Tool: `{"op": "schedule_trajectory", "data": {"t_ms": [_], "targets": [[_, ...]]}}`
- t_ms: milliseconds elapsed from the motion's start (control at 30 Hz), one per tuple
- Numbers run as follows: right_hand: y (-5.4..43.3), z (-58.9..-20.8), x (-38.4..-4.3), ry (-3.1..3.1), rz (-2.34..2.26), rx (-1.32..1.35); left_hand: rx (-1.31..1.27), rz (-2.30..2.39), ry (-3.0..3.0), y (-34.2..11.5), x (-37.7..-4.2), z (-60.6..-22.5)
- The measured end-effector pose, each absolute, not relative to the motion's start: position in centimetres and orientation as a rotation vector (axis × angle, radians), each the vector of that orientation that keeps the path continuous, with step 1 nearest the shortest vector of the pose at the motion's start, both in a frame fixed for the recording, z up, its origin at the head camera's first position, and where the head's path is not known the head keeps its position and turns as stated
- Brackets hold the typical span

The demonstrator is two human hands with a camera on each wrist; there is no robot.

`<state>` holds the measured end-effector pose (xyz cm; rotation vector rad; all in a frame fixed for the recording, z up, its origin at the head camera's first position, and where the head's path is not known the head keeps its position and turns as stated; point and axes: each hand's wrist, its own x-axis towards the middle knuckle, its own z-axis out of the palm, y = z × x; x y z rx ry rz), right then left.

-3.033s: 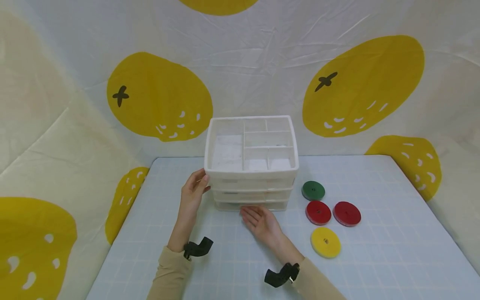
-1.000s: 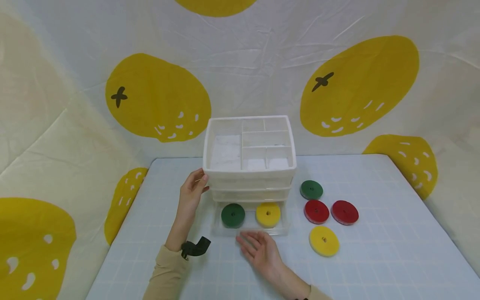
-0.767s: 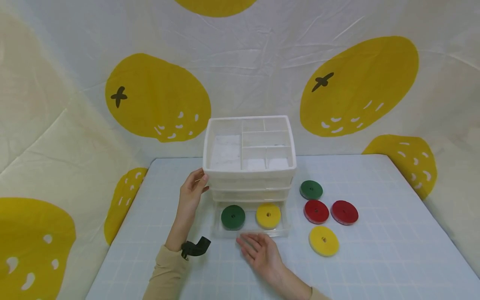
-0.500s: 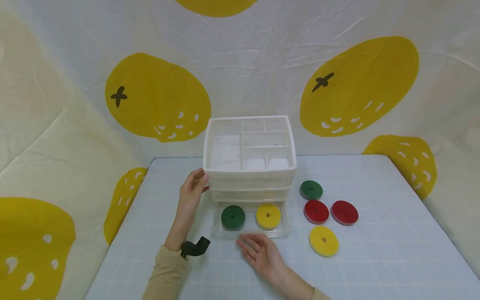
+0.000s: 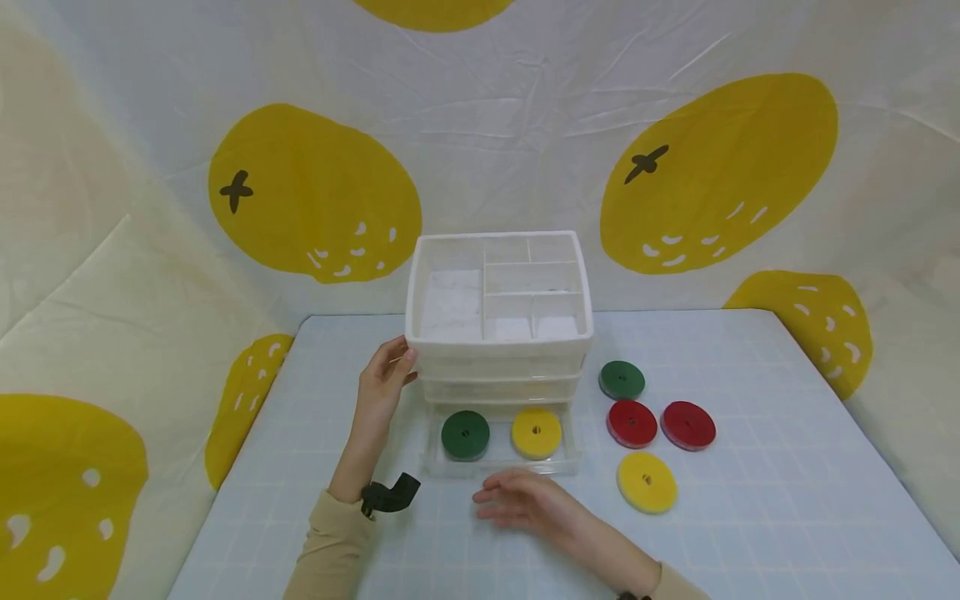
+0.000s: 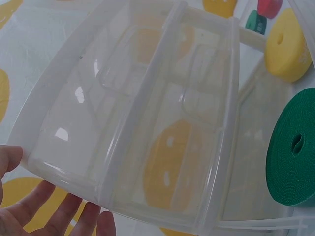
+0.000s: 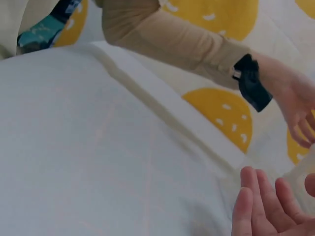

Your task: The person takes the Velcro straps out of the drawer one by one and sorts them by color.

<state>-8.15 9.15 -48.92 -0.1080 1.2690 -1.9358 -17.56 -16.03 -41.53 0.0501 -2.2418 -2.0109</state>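
Note:
A white plastic drawer unit with a divided top tray stands at the middle back. Its clear bottom drawer is pulled out, holding a green tape roll on the left and a yellow tape roll on the right. My left hand rests its fingertips against the unit's left side, near the front corner; the left wrist view shows thumb and fingers spread along that edge. Just in front of the drawer, my right hand hangs with loosely extended fingers, holding nothing.
On the table right of the unit lie another green roll, two red rolls, one nearer the unit and one farther right, and a second yellow roll. A patterned cloth hangs close behind the table.
The bottom drawer has slid out towards me, uncovering the green and yellow rolls. My right hand came back with it, then turned and left the drawer's front. The left hand stays put.

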Motion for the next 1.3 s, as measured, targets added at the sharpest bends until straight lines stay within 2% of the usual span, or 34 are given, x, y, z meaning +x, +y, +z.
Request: {"op": "schedule_trajectory", "data": {"t_ms": [633,1300], "targets": [[12.6,-43.6,-11.2,2.264,-1.432,-0.682,0.054,-1.997,-2.256,-15.9,-17.6,-41.5],[14.0,-43.3,-15.0,2.773,-0.537,-1.244,0.047,-2.007,-2.251,-16.0,-17.5,-41.4]]}}
